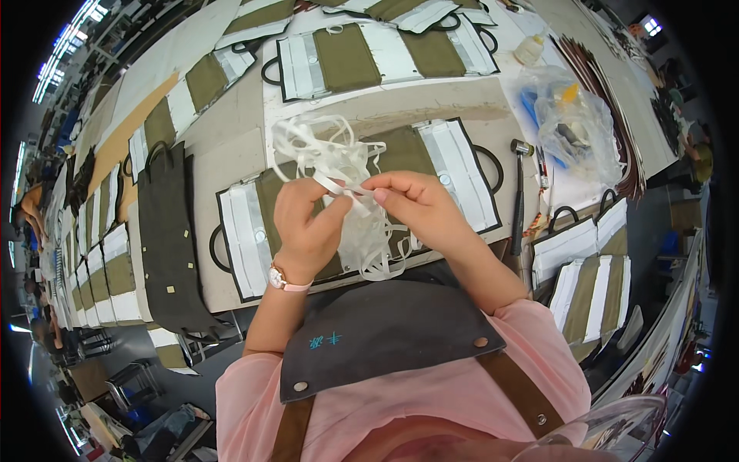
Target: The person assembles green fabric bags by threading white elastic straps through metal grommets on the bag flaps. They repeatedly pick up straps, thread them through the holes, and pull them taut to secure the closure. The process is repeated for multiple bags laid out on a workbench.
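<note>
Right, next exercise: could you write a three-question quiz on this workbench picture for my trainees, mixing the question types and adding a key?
1. Multiple choice: what do the left hand and right hand pinch between their fingers?
A. a plastic bag
B. white tape
C. a squeeze bottle

2. True or false: the hammer lies to the right of both hands.

3. Fill in: the wristwatch is worn on the person's ____ side.

Key: 1. B; 2. true; 3. left.
</note>
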